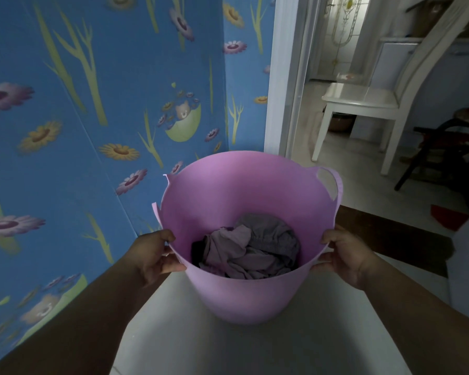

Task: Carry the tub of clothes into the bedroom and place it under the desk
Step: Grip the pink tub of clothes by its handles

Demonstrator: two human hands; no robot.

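A pink plastic tub (244,296) hangs in front of me above the pale floor, upright. Crumpled grey and lilac clothes (252,247) lie at its bottom. My left hand (155,257) grips the rim on the left side, thumb over the edge. On the opposite side my right hand (345,255) grips the rim the same way. One tub handle (329,182) shows at the far right rim. No desk is in view.
A blue wall with flower wallpaper (92,131) runs close along my left. A white door frame (284,77) opens ahead to the right. Beyond it stand a white chair (363,101) and a dark wooden chair (444,147). A dark threshold strip (390,239) crosses the floor.
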